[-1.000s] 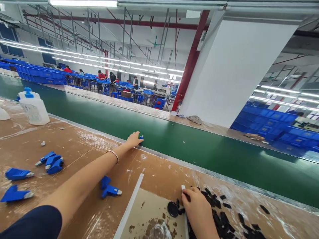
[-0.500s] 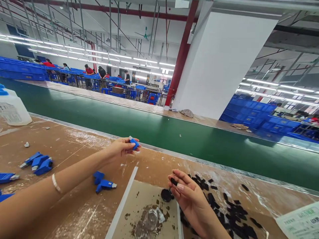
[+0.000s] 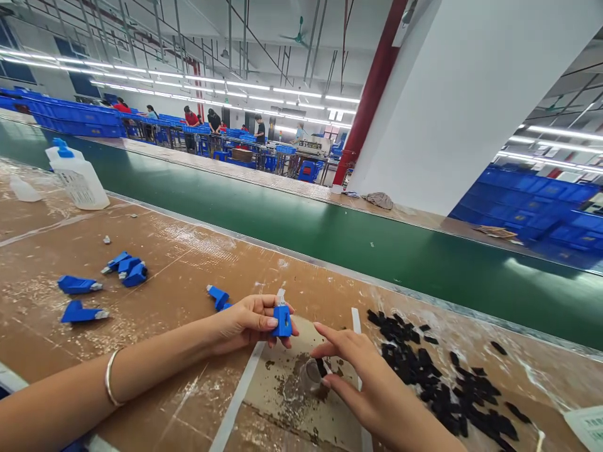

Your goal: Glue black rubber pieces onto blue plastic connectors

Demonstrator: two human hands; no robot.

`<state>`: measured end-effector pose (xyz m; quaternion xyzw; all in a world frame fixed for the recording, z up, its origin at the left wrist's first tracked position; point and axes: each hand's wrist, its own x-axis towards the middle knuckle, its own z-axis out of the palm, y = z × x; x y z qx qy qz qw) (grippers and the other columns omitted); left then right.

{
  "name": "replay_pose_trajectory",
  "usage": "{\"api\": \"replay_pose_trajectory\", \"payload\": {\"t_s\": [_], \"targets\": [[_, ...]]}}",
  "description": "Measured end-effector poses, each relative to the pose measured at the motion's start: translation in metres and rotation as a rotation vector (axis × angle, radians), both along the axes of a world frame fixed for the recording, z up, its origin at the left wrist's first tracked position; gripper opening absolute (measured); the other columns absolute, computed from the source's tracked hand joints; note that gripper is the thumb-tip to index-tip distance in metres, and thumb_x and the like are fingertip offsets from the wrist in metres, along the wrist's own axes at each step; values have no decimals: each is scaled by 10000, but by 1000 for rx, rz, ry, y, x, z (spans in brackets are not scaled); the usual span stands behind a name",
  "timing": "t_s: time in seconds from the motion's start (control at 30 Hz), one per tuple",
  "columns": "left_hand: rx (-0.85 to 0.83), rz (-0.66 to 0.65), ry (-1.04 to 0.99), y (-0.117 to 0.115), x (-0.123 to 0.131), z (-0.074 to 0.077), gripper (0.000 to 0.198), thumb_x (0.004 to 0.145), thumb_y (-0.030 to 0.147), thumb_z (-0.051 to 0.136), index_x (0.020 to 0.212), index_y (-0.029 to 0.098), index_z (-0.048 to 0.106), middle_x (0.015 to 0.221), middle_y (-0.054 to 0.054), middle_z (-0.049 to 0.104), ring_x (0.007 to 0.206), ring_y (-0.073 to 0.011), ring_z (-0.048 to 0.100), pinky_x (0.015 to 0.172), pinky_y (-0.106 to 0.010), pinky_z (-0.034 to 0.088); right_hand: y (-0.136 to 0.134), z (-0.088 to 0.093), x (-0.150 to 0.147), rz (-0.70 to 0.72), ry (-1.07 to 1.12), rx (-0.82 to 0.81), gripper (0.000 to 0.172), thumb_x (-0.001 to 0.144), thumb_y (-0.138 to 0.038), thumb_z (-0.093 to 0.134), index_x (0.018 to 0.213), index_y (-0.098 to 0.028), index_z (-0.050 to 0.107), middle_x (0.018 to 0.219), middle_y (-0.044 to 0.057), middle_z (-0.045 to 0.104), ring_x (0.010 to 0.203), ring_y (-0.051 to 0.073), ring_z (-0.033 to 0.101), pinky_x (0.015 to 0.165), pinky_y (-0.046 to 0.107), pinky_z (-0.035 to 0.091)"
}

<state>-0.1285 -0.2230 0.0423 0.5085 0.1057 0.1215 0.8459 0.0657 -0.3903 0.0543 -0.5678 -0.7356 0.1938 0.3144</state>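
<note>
In my left hand [image 3: 249, 321] is a blue plastic part [image 3: 282, 322] with a slot in its face and a pale tip pointing up. The fingers pinch it above the far left corner of a stained beige board [image 3: 339, 422]. My right hand [image 3: 360, 370] pinches a small black piece [image 3: 321, 365] between thumb and finger, right at a small clear cup [image 3: 309, 378] on that board. I cannot tell whether the piece touches the cup. Many loose black pieces [image 3: 407, 361] lie to the right of the board. More blue parts [image 3: 134, 271] lie to the left.
A green conveyor belt [image 3: 264, 216] runs along the table's far side. On the left stand a bottle with a blue cap [image 3: 81, 179] and a smaller white bottle [image 3: 24, 188]. A paper sheet [image 3: 586, 427] lies at right. People and blue crates [image 3: 527, 204] are farther back.
The view has shifted. My left hand has brought the blue part nearer and turned it tip up, close to the right hand. My right hand has lowered the black piece to the cup.
</note>
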Motion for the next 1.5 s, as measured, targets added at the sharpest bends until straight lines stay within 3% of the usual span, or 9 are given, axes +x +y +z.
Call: {"api": "replay_pose_trajectory", "payload": {"t_s": [0.3, 0.53, 0.63, 0.8, 1.0, 1.1, 1.27, 1.5], "targets": [[7, -10, 79, -6, 2, -7, 402, 666, 261, 750, 998, 121, 572, 918, -129, 684, 769, -209, 660, 659, -284, 443, 3, 2, -6, 51, -167, 6, 716, 806, 32, 457, 1372, -339, 224, 1123, -40, 636, 992, 221, 450, 873, 417, 342], [51, 105, 132, -8, 3, -5, 299, 698, 249, 716, 921, 125, 561, 857, -103, 692, 700, -175, 649, 639, -270, 414, 4, -5, -7, 58, -131, 24, 749, 804, 23, 459, 1384, -383, 215, 1105, -64, 655, 982, 215, 461, 867, 413, 335], [61, 161, 156, -9, 4, -5, 278, 708, 259, 709, 904, 125, 565, 862, -105, 693, 688, -160, 640, 653, -270, 422, 3, -4, -5, 33, -3, -21, 702, 813, -18, 501, 1354, -407, 281, 1104, -69, 656, 1025, 201, 483, 917, 422, 326], [62, 130, 127, -17, 4, -6, 285, 724, 252, 703, 946, 131, 571, 902, -94, 678, 767, -184, 659, 704, -281, 447, 3, 5, -5, -85, 497, -199, 499, 808, -209, 632, 1249, -347, 444, 1048, -31, 684, 1045, 178, 555, 1022, 421, 288], [-81, 31, 38, -41, 3, -6, 360, 673, 246, 758, 978, 145, 595, 918, -69, 662, 852, -190, 657, 745, -265, 475, 5, 3, -11, -120, 798, -164, 494, 752, -315, 711, 1199, -302, 502, 1023, 27, 693, 1016, 205, 595, 1027, 450, 328], [-130, 27, 23, -50, 4, -6, 346, 658, 236, 776, 955, 150, 621, 923, -47, 659, 874, -152, 643, 830, -254, 463, 3, -1, -15, -151, 749, -142, 474, 766, -319, 700, 1202, -312, 512, 1053, 33, 691, 1079, 217, 572, 1028, 452, 343], [-177, 63, 42, -53, 4, -6, 357, 622, 237, 805, 925, 153, 635, 874, -21, 654, 811, -104, 627, 765, -201, 472, 2, -6, -20, -137, 532, 7, 433, 810, -258, 660, 1201, -366, 508, 1059, -14, 690, 1066, 182, 587, 1038, 399, 357], [-184, 48, 68, -53, 3, -6, 368, 623, 229, 804, 938, 144, 635, 877, -30, 644, 792, -98, 612, 757, -198, 461, 5, -5, -23, -89, 409, 143, 370, 822, -176, 626, 1137, -362, 569, 1068, -25, 668, 1007, 149, 603, 886, 269, 490]]}}
